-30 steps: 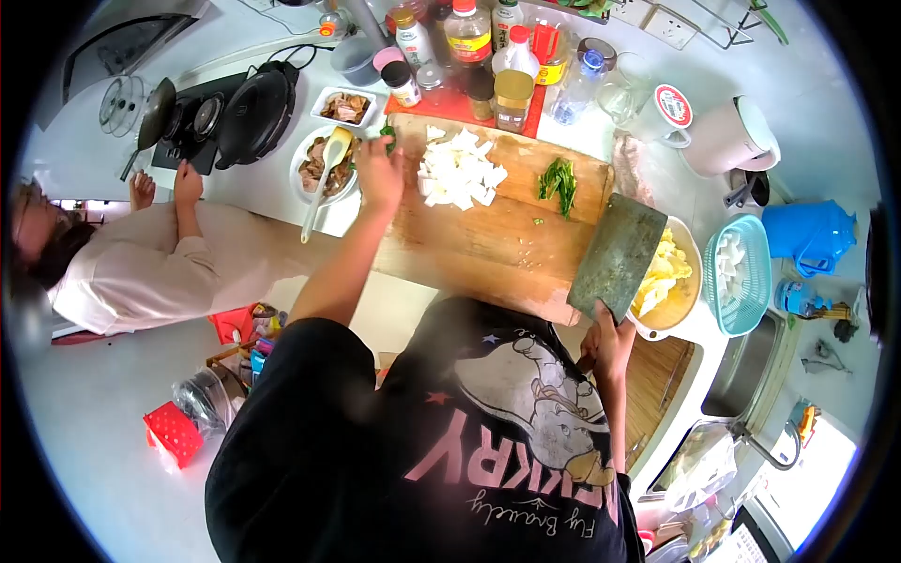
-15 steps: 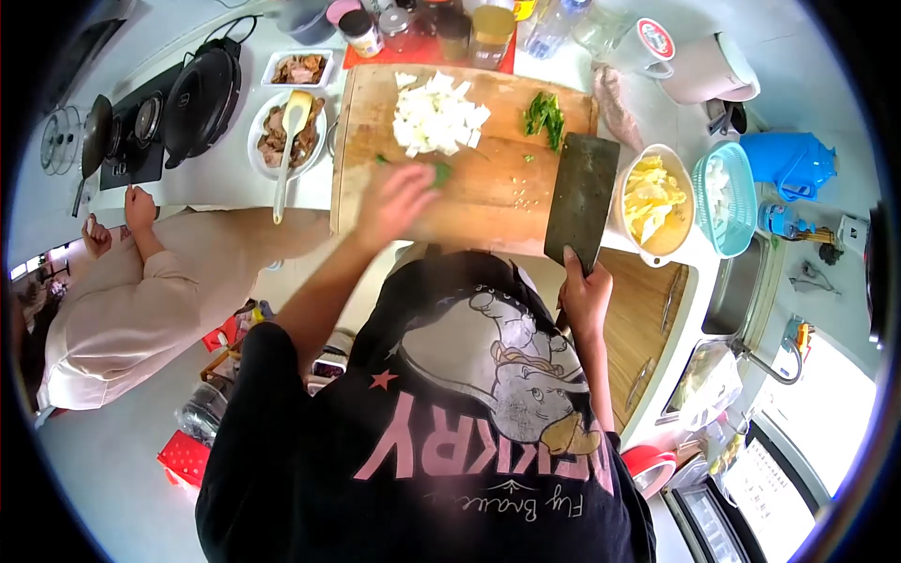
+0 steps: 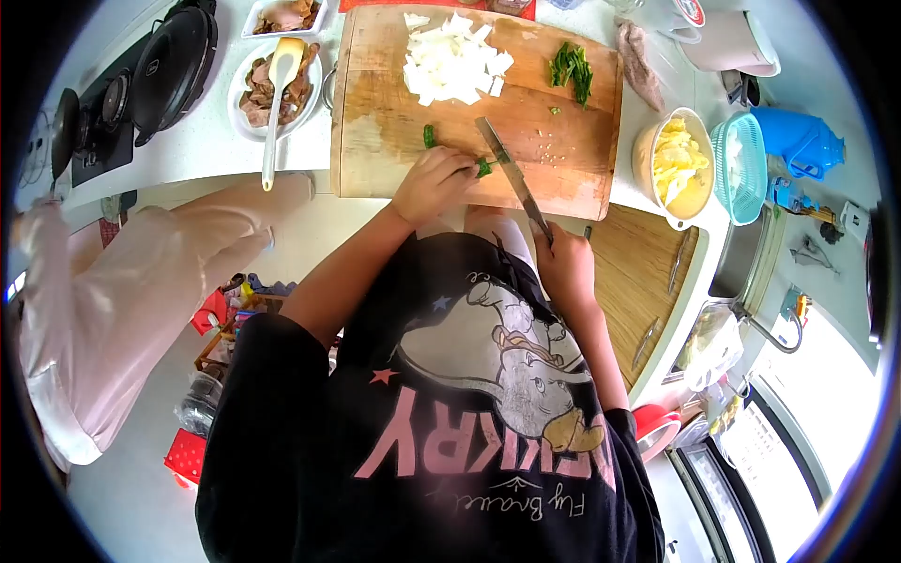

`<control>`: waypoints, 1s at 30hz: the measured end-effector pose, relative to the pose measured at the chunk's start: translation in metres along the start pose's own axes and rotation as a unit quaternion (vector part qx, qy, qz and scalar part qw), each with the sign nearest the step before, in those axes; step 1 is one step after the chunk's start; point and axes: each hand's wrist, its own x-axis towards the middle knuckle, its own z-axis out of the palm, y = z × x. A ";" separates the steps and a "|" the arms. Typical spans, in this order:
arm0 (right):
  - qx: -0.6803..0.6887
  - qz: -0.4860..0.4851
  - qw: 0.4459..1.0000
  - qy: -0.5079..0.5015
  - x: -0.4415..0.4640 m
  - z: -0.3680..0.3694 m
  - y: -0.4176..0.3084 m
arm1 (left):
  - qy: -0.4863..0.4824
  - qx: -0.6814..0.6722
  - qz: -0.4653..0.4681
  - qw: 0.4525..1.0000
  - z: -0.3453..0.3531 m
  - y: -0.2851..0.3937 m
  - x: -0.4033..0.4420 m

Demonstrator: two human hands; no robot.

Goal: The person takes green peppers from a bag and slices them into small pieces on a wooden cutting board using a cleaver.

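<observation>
My left hand (image 3: 435, 186) rests on the near part of the wooden cutting board (image 3: 375, 122), its fingers curled over a green pepper (image 3: 483, 168) that pokes out toward the blade. Another bit of green shows just beyond the knuckles. In my right hand (image 3: 566, 263) is the handle of a cleaver (image 3: 511, 173), held with its blade edge-on and slanting up to the left, close to the pepper. White chopped pieces (image 3: 450, 61) are heaped at the board's far side. Cut green strips (image 3: 571, 72) lie to their right, with pale seeds scattered below.
Left of the board stand a bowl of meat (image 3: 255, 94) with a spatula (image 3: 276, 113) across it and a smaller meat tray (image 3: 282, 17). On the right are a bowl of yellow pieces (image 3: 678, 159) and a teal basket (image 3: 739, 169). Another person's pale clothing (image 3: 141, 281) shows at left.
My left hand has settled on the green pepper. The cleaver has swung left from the board's right edge, turning from flat to edge-on. The view has shifted, and the other person has moved.
</observation>
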 end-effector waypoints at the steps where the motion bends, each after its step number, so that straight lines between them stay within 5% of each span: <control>1: -0.008 0.004 1.000 -0.001 0.002 0.001 -0.001 | 0.006 0.002 0.010 1.000 -0.001 -0.001 0.000; 30: -0.021 0.020 0.999 0.018 -0.016 0.033 -0.020 | -0.029 0.024 0.008 0.999 0.007 -0.003 -0.001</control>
